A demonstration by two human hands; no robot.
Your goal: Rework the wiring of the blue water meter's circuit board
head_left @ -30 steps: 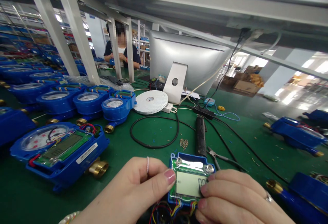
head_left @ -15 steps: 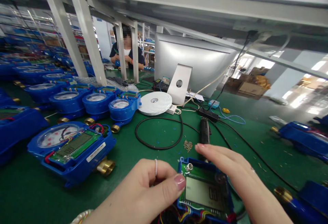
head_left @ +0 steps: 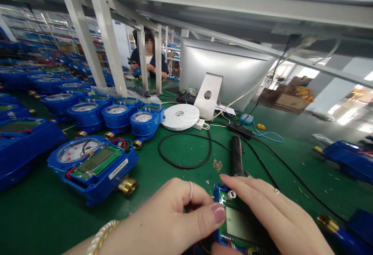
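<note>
A blue water meter with an open housing (head_left: 218, 192) lies low in the view, its green circuit board and grey display (head_left: 241, 224) showing. My left hand (head_left: 189, 216) grips the housing's left edge, thumb on top beside the display. Across the right part reaches my right hand (head_left: 271, 212), fingers stretched out and covering some of the display. A small round metal piece (head_left: 231, 194) sits at the board's upper corner, close to the right fingers. Coloured wires (head_left: 247, 250) run along the lower edge. The meter's underside is hidden.
Another opened meter (head_left: 96, 165) with a brass fitting stands left, before rows of meters. A black-handled tool (head_left: 237, 156) lies behind my right hand, near a pile of screws (head_left: 217, 165). Farther back are a white tape roll (head_left: 180, 117), a monitor (head_left: 221, 72) and a person (head_left: 148, 60).
My right hand has come down over the meter's right side and now covers part of the display. The left hand keeps its hold. The view has shifted slightly, moving the scene rightward.
</note>
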